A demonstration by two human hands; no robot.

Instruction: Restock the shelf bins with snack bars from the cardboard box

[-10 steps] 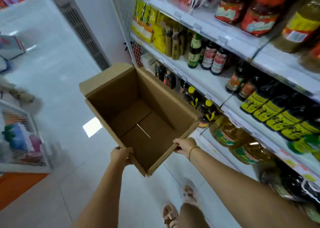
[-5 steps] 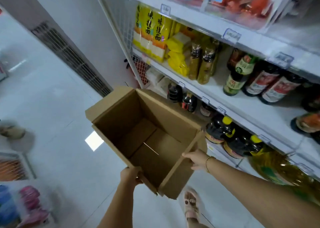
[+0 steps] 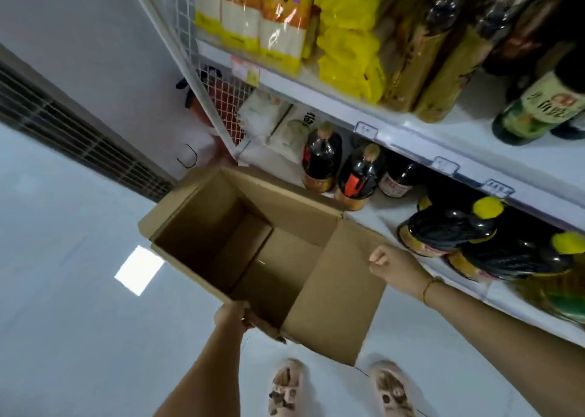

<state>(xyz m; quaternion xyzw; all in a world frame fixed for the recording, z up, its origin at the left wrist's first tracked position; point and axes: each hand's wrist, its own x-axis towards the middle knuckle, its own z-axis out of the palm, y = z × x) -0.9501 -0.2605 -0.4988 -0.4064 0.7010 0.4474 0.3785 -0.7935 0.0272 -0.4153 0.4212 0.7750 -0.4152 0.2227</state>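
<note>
Beside shelves (image 3: 468, 128) of sauce bottles (image 3: 321, 157), we judge restocking about done: the cardboard box (image 3: 285, 214) is empty, our left hand (image 3: 232, 317) closing its fingers on the near rim and our right hand (image 3: 395, 266) curling its fingers by the flap (image 3: 342, 290), hold unclear.

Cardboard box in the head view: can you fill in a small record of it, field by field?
Thing: cardboard box
Contents: none visible, bottom bare
Flap: folded out on the right
Left hand: grips the near rim
Right hand: curled at the flap's edge, grip unclear
Beside it: shelf with dark bottles
</note>
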